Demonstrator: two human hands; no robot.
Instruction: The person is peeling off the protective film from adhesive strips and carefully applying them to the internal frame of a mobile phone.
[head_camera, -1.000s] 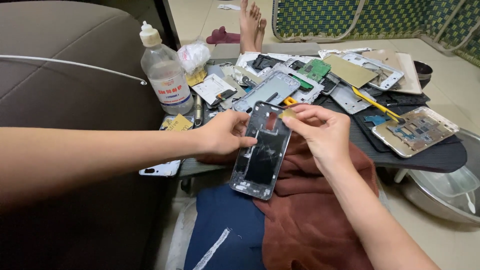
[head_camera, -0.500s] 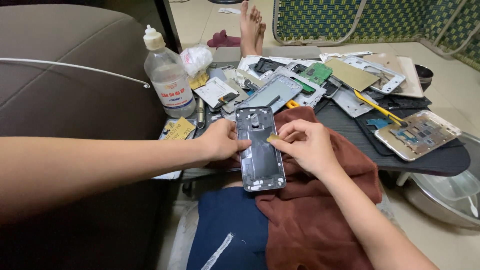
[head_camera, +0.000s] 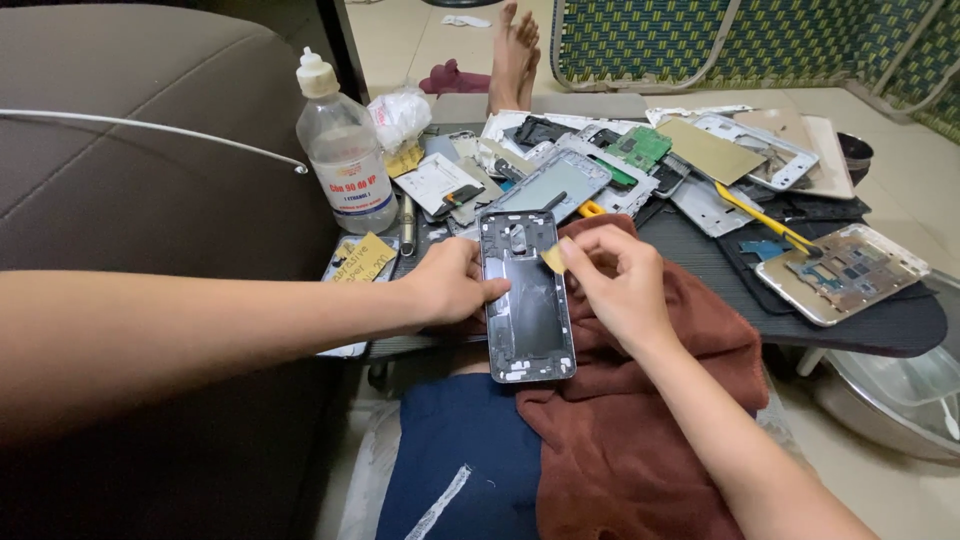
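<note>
Hands (head_camera: 455, 285) steady phone frame (head_camera: 527, 300); its left edge hidden.

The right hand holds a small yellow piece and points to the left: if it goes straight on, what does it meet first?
Most likely the phone frame. The right hand pinches the yellow piece right at the frame's right edge; whether they already touch is unclear. Beyond the frame lies the left hand.
</note>
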